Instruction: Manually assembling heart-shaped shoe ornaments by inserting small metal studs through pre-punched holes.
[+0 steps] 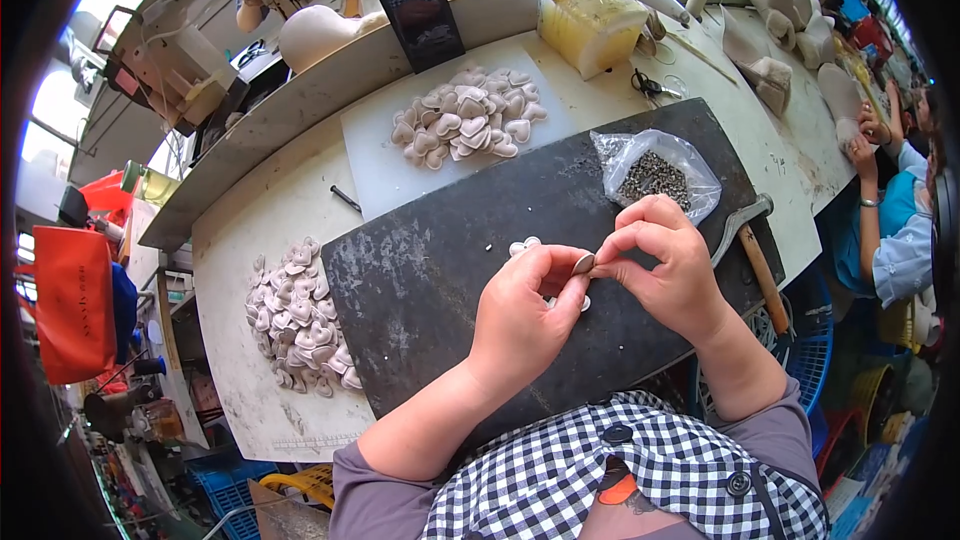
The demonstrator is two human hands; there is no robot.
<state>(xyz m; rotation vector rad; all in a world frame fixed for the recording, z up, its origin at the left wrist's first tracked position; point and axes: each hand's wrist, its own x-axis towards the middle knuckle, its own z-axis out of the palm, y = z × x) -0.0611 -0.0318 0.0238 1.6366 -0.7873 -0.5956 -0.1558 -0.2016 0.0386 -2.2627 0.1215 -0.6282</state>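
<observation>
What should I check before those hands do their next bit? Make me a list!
1. Left hand holding the small pale piece: ok.
2. Bag of little metal bits near the right hand: ok.
3. Something pinched in the right fingertips: cannot tell, too small.
4. Hammer lying away from the fingers: ok.
5. Dark board free of specks: not ok, white specks lie there.
</observation>
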